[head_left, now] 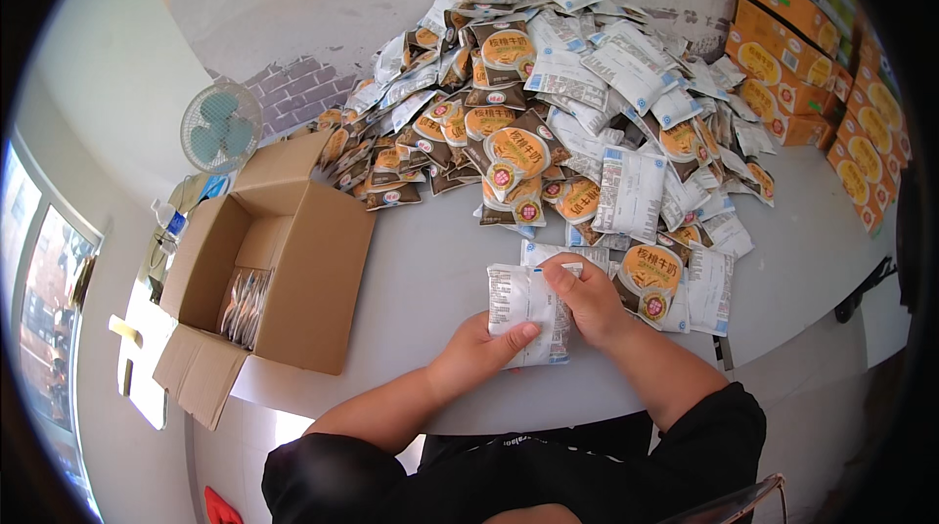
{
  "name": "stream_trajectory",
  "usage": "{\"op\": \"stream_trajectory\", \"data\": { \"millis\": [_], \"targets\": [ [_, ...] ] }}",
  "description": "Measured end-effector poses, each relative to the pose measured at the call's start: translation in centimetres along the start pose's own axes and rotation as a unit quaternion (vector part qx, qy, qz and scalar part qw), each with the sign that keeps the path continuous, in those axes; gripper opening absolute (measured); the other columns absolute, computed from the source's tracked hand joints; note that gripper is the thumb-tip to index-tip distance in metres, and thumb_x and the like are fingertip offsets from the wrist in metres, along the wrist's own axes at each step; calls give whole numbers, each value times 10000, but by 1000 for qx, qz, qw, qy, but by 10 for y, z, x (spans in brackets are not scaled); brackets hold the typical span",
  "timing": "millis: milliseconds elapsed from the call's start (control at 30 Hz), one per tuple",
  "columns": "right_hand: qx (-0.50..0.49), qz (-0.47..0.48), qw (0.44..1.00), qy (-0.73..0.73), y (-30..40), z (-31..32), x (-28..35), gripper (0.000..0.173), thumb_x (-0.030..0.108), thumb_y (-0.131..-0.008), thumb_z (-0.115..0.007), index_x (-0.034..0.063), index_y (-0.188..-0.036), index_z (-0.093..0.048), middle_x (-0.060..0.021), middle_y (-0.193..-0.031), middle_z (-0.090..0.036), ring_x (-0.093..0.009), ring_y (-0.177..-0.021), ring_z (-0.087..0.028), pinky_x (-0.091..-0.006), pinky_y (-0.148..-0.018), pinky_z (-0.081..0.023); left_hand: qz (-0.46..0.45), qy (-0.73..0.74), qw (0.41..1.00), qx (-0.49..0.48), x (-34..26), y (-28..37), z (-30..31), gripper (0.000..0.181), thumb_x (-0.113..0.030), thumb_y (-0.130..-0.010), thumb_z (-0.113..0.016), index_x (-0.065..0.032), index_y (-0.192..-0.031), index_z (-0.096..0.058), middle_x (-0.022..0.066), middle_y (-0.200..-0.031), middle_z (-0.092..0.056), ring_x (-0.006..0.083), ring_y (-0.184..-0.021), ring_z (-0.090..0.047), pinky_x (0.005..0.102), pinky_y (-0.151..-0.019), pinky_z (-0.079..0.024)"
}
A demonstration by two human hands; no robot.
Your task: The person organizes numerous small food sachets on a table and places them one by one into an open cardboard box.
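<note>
Both my hands hold a white-backed plastic pouch (527,308), its printed back facing up, above the front of the grey table (411,260). My left hand (480,348) grips its left side with the thumb lying across the lower face. At the upper right corner, my right hand (587,297) pinches it between thumb and fingers. Just beyond lies a large heap of similar pouches (517,146), some showing brown and orange fronts, others white backs. To the left, an open cardboard box (315,282) contains several pouches (247,308) standing on edge in a row.
Orange printed cartons (785,62) are stacked at the right rear. Behind the box stand a round fan (221,128) and a plastic bottle (169,217) with a blue label. The box's front flap (202,381) hangs outward. A patterned wall (308,11) rises behind the heap.
</note>
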State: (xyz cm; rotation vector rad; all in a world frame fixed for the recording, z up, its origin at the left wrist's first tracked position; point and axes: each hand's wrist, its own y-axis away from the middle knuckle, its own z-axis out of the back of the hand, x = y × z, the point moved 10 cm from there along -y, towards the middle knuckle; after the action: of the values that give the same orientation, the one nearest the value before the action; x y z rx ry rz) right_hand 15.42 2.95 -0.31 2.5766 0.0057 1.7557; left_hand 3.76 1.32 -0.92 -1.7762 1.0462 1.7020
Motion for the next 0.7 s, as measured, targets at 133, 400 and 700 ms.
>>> {"op": "stream_trajectory", "data": {
  "millis": [133,400,700],
  "targets": [
    [1,-46,996,74,0,-4,-11,287,296,-922,-619,23,-1004,-596,-10,-851,-607,-58,-748,-532,-219,-652,-445,-131,-195,970,-61,-17,11,1,329,-235,-945,-585,-16,-1190,-560,74,-1057,-628,194,-958,-603,313,-845,-480],
    [42,-12,988,146,10,-19,2,332,315,-938,-569,23,-789,-619,9,-706,-579,-51,-664,-502,-223,-584,-415,-302,-359,882,-33,-55,26,-26,284,-205,-886,-633,-48,-1121,-601,153,-994,-641,357,-906,-617,399,-812,-493],
    [36,-46,994,94,5,-19,-6,348,349,-926,-600,2,-961,-614,-20,-839,-614,-75,-729,-546,-237,-657,-464,-179,-245,952,-42,-29,15,-3,313,-195,-945,-568,1,-1188,-544,117,-1088,-619,233,-986,-598,339,-881,-464]
  ]
}}
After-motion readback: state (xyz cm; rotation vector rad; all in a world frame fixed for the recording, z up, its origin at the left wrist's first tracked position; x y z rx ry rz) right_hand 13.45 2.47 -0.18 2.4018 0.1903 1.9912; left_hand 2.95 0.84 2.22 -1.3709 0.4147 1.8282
